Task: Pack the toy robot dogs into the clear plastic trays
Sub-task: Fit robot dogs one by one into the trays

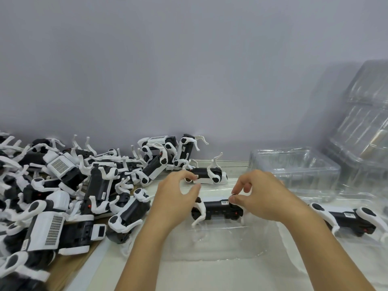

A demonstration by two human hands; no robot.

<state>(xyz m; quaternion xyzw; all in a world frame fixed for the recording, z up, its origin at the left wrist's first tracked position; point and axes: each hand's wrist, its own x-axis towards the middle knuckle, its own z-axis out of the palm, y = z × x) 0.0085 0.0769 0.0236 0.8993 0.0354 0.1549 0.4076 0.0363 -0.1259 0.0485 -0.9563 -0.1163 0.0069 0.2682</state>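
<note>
Between both hands, toy dog (218,210) lengthwise left-right (belly-up).

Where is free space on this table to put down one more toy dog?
Bare white surface lies near the front edge, between the two forearms. The left side is crowded by the pile of toy dogs; stacked clear trays fill the back right.
</note>
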